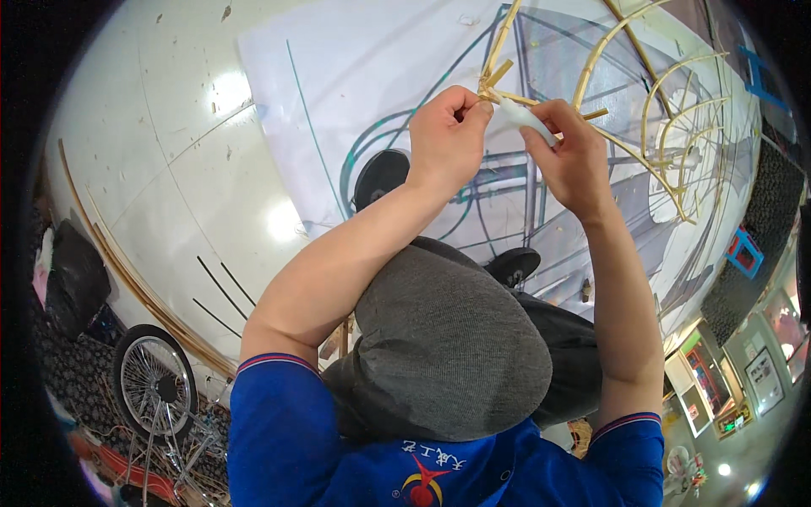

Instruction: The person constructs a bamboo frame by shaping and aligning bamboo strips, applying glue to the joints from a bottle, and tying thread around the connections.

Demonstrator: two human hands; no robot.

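Observation:
My left hand is closed in a pinch at a joint where several thin bamboo strips of a frame meet. The fingertips partly hide that joint. In my right hand is a smooth white, elongated thing, held between thumb and fingers with its narrow end against the joint near my left fingertips. Its exact kind does not show. A short bamboo end sticks out beside my right knuckles. To the right, the frame continues in curved bamboo hoops.
Under the frame lies a large white sheet with dark and green drawn lines. Long bamboo strips and thin dark rods lie on the pale floor at left. A spoked wheel stands lower left, and blue stools stand at far right.

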